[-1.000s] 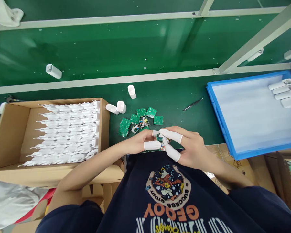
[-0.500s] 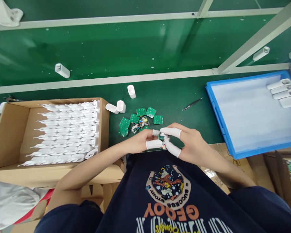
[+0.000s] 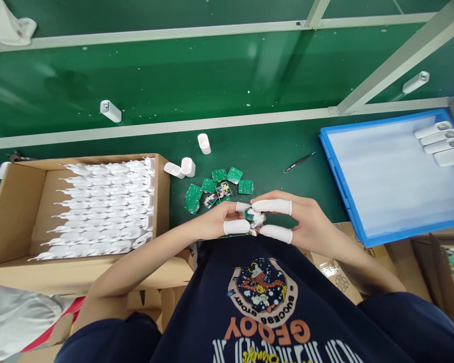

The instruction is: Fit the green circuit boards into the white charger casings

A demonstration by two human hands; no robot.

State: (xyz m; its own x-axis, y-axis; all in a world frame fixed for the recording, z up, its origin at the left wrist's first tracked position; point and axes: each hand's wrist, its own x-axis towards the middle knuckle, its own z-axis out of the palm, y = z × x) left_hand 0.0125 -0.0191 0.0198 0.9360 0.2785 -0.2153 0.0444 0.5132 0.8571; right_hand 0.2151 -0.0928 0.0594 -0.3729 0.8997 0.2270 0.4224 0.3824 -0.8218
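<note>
A small green circuit board [image 3: 249, 216] with a white part on it is held between my two hands, just above the table edge in front of my shirt. My left hand [image 3: 215, 220] grips its left side between thumb and finger. On the right side, finger and thumb of my right hand [image 3: 306, 217] lie along its upper and lower edges. White finger cots cover the working fingertips on both hands. Several loose green circuit boards [image 3: 219, 175] lie just beyond my left hand, some with components facing up.
At left stands a cardboard box [image 3: 162, 194] with rows of white plastic parts. White housings [image 3: 204, 144] and black tweezers [image 3: 298, 163] lie on the green table [image 3: 261, 146]. To the right, a blue tray [image 3: 344, 186] holds several white housings. Another housing [image 3: 110, 111] lies past the rail.
My right finger and thumb have spread and shifted slightly right, so more of the board and its white part shows. My left hand stays nearly in place, still gripping the board.
</note>
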